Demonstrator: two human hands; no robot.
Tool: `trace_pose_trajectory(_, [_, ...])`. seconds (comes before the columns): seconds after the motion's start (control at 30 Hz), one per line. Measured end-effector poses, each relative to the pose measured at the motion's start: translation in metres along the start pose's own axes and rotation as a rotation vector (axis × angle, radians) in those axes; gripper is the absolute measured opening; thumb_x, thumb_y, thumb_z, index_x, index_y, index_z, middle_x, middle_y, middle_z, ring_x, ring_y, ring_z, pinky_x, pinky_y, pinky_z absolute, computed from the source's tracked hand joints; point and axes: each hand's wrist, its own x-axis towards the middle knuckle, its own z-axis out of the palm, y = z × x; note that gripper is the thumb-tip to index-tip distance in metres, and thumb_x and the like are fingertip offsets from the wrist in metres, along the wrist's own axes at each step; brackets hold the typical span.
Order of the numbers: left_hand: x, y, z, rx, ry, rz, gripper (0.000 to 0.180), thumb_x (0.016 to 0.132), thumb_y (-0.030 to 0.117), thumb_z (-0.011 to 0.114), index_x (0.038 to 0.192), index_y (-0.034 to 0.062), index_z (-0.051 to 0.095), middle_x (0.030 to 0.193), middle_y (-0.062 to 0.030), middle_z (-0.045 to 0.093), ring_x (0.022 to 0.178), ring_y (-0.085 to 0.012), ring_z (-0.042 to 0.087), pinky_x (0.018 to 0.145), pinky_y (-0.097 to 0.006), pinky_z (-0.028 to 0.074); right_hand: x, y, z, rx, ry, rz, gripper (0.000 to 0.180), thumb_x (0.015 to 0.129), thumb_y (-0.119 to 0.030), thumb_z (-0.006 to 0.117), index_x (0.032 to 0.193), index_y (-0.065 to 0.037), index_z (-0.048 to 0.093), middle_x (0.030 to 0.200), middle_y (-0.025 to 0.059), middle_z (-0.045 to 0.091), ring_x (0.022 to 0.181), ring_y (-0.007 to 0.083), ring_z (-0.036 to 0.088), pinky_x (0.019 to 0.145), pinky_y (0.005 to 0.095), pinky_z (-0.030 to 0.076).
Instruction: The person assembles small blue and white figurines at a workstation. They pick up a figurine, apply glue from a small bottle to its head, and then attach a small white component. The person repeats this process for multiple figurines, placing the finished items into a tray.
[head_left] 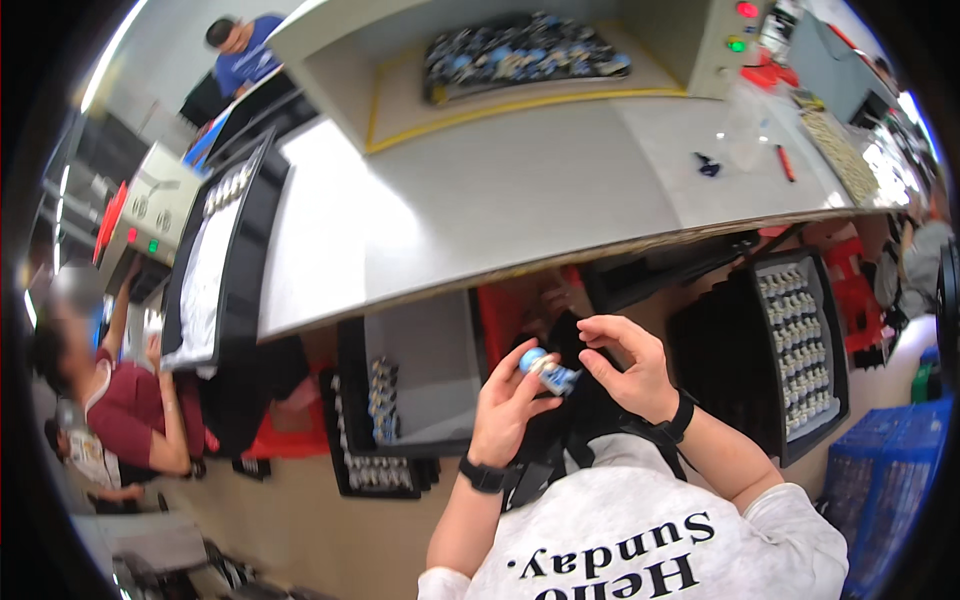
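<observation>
Blue-white figurine (549, 372) | left hand (503, 410): pinching it | right hand (640, 376): fingers apart | white shirt (620, 490): black lettering (612, 545)

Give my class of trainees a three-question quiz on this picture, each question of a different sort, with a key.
1. Which hand holds the small blue-and-white figure?
2. True or false: the large pile of small pieces lies on the floor.
3. The left wristband is: A red, B black, C white.

Key:
1. The left hand; the right hand is open beside it.
2. False; it lies inside the open-fronted box.
3. B.
</observation>
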Motion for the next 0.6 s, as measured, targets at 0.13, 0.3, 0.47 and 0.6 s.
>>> trace_pose_trajectory(0.13, [-0.006, 0.005, -0.010, -0.010, 0.056, 0.093, 0.044, 0.091, 0.007, 0.050, 0.133, 0.0070, 0.035, 0.114, -0.0139, 0.055, 0.099, -0.0202, 0.059, 0.073, -0.029, 0.054, 0.035, 0.020, -0.044, 0.054, 0.509, -0.047, 0.036, 0.076, 0.005, 0.063, 0.111, 0.003, 0.052, 0.094, 0.0061, 0.056, 0.084, 0.0107, 0.055, 0.076, 0.0232, 0.047])
trace_pose_trajectory(0.3, [-0.004, 0.015, -0.009, -0.113, 0.058, 0.218, 0.040, 0.091, 0.003, 0.049, 0.129, 0.0056, 0.037, 0.113, -0.0150, 0.055, 0.099, -0.0224, 0.059, 0.079, -0.032, 0.054, 0.094, 0.050, -0.147, -0.372, 0.896, -0.144, 0.062, 0.067, -0.004, 0.074, 0.119, 0.001, 0.041, 0.100, 0.0108, 0.047, 0.093, 0.0184, 0.048, 0.079, 0.0298, 0.045])
trace_pose_trajectory(0.47, [-0.006, 0.024, -0.003, -0.117, 0.082, 0.317, 0.037, 0.091, 0.003, 0.048, 0.127, 0.0044, 0.038, 0.112, -0.0145, 0.055, 0.103, -0.0237, 0.057, 0.089, -0.036, 0.049, 0.145, 0.100, -0.233, -0.640, 0.957, -0.150, 0.076, 0.060, -0.019, 0.082, 0.119, 0.004, 0.040, 0.113, 0.0197, 0.047, 0.106, 0.0295, 0.047, 0.088, 0.0389, 0.041])
trace_pose_trajectory(0.6, [-0.012, 0.033, -0.005, -0.128, 0.118, 0.355, 0.034, 0.091, 0.003, 0.048, 0.125, 0.0041, 0.042, 0.110, -0.0137, 0.055, 0.104, -0.0222, 0.056, 0.092, -0.037, 0.046, 0.163, 0.111, -0.271, -0.831, 0.678, 0.152, 0.071, 0.067, -0.035, 0.075, 0.119, 0.003, 0.043, 0.115, 0.0194, 0.051, 0.109, 0.0312, 0.049, 0.091, 0.0402, 0.039])
